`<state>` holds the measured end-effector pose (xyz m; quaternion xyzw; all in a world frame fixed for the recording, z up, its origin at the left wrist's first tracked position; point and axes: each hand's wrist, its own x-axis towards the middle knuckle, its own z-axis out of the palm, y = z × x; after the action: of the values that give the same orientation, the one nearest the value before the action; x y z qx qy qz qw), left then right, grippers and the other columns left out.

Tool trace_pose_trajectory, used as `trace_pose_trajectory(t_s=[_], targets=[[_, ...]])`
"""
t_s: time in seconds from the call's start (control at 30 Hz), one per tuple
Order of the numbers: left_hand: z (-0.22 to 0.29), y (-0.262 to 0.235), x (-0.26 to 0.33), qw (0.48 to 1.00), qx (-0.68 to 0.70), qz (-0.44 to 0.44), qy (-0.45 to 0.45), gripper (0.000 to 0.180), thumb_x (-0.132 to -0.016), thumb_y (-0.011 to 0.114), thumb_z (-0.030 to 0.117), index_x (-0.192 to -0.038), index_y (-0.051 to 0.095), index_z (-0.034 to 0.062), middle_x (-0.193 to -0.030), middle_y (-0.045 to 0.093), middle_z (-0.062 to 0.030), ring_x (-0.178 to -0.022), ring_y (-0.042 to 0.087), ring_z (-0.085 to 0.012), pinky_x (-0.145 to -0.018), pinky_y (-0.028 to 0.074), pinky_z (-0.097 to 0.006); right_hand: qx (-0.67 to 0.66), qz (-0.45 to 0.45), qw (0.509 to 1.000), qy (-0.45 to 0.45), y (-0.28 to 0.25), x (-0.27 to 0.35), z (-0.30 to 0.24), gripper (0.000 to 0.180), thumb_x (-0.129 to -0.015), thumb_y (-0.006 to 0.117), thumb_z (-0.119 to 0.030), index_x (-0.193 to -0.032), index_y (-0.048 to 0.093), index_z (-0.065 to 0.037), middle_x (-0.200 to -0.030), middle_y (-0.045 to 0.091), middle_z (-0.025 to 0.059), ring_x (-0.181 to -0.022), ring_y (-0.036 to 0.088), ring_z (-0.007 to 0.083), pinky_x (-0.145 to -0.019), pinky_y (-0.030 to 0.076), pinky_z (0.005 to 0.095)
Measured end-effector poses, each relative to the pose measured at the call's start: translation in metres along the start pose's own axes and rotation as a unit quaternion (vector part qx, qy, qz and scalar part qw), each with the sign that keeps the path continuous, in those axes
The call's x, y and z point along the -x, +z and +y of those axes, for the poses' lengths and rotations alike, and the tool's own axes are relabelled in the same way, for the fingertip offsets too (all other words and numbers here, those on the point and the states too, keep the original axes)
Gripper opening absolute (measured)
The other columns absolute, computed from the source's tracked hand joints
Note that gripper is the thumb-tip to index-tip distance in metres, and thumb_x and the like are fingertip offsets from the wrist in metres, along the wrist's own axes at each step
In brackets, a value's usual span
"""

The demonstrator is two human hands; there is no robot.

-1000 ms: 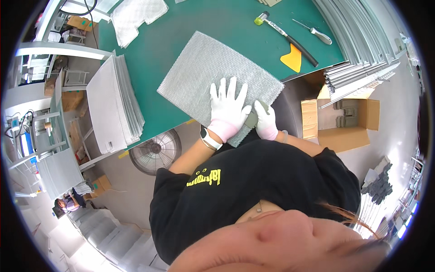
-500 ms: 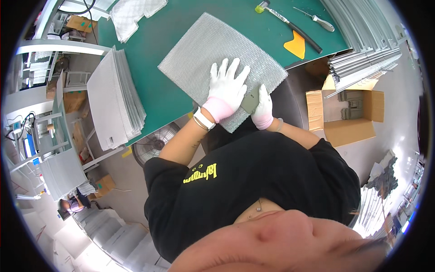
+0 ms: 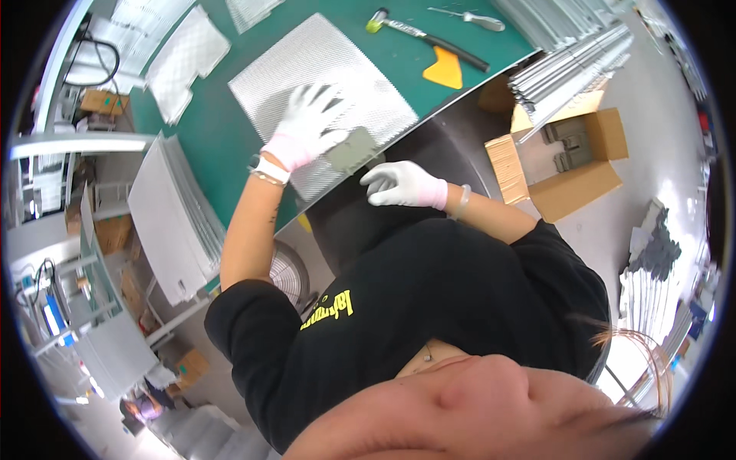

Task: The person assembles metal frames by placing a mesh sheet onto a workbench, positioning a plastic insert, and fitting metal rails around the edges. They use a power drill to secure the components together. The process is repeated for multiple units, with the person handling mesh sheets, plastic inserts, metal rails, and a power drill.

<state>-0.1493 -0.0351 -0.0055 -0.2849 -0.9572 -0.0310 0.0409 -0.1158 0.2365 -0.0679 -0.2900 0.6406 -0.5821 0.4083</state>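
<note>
Pressing left hand (image 3: 307, 123) spread on mesh sheet (image 3: 322, 77), right hand (image 3: 399, 184) since withdrawn, loosely open

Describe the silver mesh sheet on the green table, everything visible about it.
The mesh sheet is a pale, silvery rectangle with a fine grid texture, seemingly metal or foil. It lies flat and skewed on the green table, its near corner reaching the table's edge. The gloved left hand presses on it, fingers spread. A small grey block sits at its near edge. The gloved right hand hovers off it.
</note>
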Motion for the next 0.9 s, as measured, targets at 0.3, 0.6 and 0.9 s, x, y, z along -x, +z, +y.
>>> trace_pose_trajectory(t_s=[0.3,0.6,0.9], targets=[[0.124,-0.016,0.007,0.958,0.219,0.179,0.049,0.037,-0.079,0.066,0.006,-0.116,0.064,0.003,-0.119,0.064,-0.0167,-0.117,0.058,-0.0393,-0.103,0.043,-0.051,-0.026,0.732,0.64,0.23,-0.239,0.132,0.161,0.052,-0.081,0.078,-0.018,-0.122,0.06,0.008,-0.113,0.069,0.0173,-0.104,0.066,0.0277,-0.093,0.051,0.0366],[0.197,0.127,0.015,0.826,0.56,-0.056,-0.037,0.028,-0.098,0.06,0.017,-0.122,0.066,0.0029,-0.118,0.069,-0.0156,-0.112,0.065,-0.0311,-0.1,0.049,-0.038,-0.142,0.541,0.823,0.1,-0.214,0.147,0.13,0.037,-0.09,0.075,-0.042,-0.098,0.063,-0.008,-0.072,0.066,0.0045,-0.053,0.053,0.0092,-0.052,0.04,0.0238],[0.199,0.153,-0.05,0.855,0.481,0.186,-0.049,0.026,-0.1,0.056,0.018,-0.115,0.066,-0.0004,-0.111,0.068,-0.0121,-0.108,0.064,-0.0248,-0.1,0.047,-0.037,-0.194,0.177,0.965,-0.016,-0.002,0.04,0.016,0.026,-0.098,0.065,-0.031,-0.092,0.062,-0.006,-0.085,0.068,0.0086,-0.081,0.068,0.0198,-0.073,0.054,0.0346]])
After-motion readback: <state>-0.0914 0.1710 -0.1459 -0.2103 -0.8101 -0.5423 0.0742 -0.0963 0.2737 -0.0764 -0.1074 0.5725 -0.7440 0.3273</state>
